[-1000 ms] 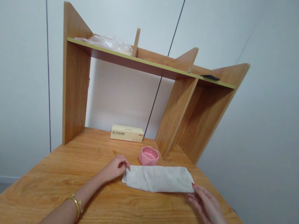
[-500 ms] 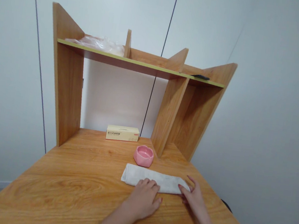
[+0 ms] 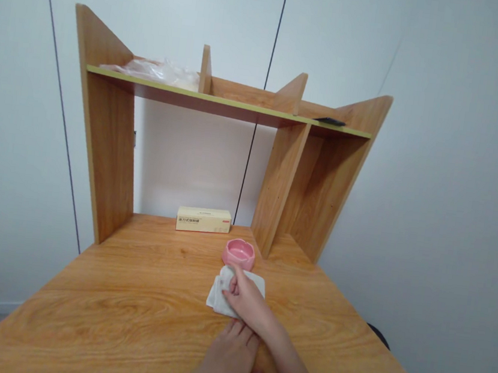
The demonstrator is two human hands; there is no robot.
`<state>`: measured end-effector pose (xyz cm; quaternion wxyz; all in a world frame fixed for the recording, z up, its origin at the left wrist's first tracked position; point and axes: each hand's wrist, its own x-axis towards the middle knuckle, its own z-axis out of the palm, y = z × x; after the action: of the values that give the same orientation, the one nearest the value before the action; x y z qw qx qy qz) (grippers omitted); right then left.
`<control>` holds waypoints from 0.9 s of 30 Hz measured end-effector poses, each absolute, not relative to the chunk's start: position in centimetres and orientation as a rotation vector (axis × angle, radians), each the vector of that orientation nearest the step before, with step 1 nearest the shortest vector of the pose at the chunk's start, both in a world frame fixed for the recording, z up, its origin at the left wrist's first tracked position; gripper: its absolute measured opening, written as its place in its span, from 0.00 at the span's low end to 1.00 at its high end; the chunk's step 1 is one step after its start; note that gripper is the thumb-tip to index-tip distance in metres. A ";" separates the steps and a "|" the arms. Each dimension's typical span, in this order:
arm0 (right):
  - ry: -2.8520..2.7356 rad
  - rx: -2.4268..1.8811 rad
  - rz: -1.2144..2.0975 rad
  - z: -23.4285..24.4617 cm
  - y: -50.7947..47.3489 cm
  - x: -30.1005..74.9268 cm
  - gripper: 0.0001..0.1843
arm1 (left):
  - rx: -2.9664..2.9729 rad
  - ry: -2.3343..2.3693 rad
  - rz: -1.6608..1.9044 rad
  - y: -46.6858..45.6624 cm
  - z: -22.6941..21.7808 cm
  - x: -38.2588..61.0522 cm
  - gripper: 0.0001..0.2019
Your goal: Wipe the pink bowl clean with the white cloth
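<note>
A white cloth point(image 3: 256, 280) lies folded into a small, roughly square pad on the wooden desk point(image 3: 138, 312). My right hand point(image 3: 245, 295) reaches across to its left part, thumb and forefinger closed on the end that is folded over. Nearer to me, my left hand point(image 3: 232, 354) rests palm down on the desk just below the cloth, fingers stretched out, partly under the right forearm. Right behind the cloth stands a pink ashtray-like bowl point(image 3: 239, 254) with a notched rim.
A cream box point(image 3: 203, 220) with printed lettering sits at the back of the desk. The wooden shelf unit point(image 3: 289, 173) rises there, with clear plastic wrapping point(image 3: 160, 73) on its upper left and a flat dark object point(image 3: 329, 121) on its upper right.
My right hand has brought the cloth's right end over to the left, so the long strip is now a shorter pad. My left hand has come off the cloth toward me.
</note>
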<state>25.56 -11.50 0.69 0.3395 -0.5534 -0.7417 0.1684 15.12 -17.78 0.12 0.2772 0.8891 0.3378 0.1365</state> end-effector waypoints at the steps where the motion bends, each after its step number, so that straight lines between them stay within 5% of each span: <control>1: -2.026 -1.441 0.485 0.7 -11.8 25.1 0.25 | 2.373 0.889 0.362 -18.0 0.3 14.3 0.30; 4: -2.119 -1.488 0.434 1.1 -13.0 25.1 0.20 | 2.368 0.929 0.356 -18.2 1.2 11.8 0.22; 10: -2.281 -1.536 0.177 0.4 -15.1 28.4 0.24 | 2.392 1.062 0.614 -14.3 3.6 8.0 0.15; 27: -2.111 -1.767 0.007 2.5 -7.7 28.8 0.20 | 2.180 1.259 0.870 -3.6 -2.8 5.6 0.18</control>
<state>28.80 -7.69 2.47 0.1931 -0.6297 -0.7525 0.0024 5.61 -3.61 -2.79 0.2367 0.7952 0.4592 0.3174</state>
